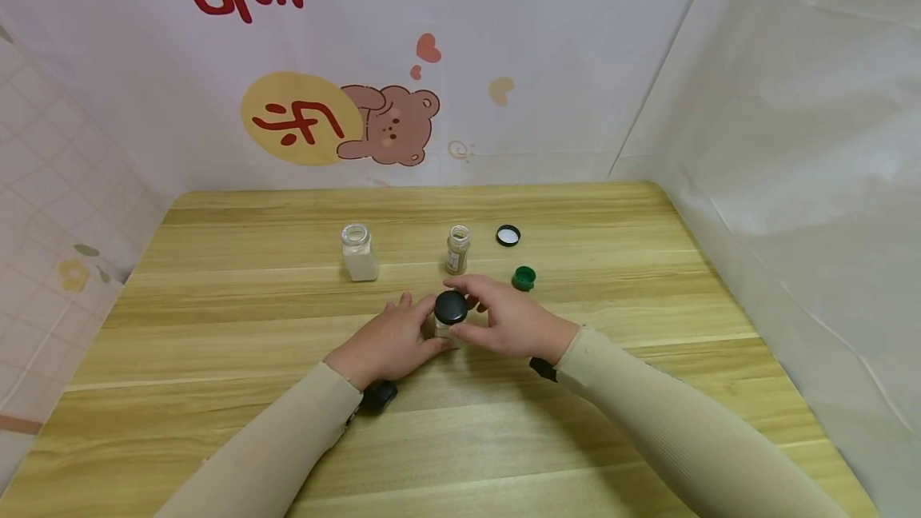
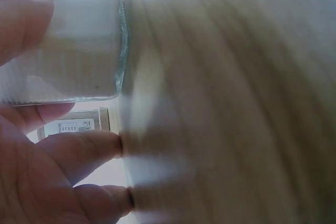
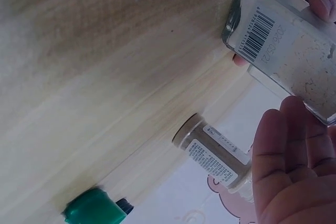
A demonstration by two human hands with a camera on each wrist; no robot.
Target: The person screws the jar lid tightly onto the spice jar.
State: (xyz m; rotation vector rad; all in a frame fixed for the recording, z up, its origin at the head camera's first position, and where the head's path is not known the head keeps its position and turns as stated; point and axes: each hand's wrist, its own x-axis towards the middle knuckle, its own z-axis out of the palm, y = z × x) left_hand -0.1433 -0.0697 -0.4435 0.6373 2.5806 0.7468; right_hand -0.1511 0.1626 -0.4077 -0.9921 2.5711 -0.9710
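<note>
A square glass jar (image 3: 289, 51) with a black lid (image 1: 451, 307) stands on the table between both hands; pale contents and a barcode show through its side. My left hand (image 1: 392, 340) grips the lower part of this jar between thumb and forefinger, its other fingers spread toward the tabletop. From the right, my right hand (image 1: 511, 316) holds the black lid, thumb on the near side and forefinger on the far side. In the right wrist view the lid is out of frame, and several of that hand's fingers (image 3: 299, 140) extend beside the glass.
Behind the hands stand an uncapped square jar of white contents (image 1: 361, 260) and a small uncapped round bottle (image 1: 456, 253). To their right lie an upturned black lid (image 1: 508, 236) and a green cap (image 1: 524, 278). White cloth walls (image 1: 561, 134) border the wooden table (image 1: 216, 302).
</note>
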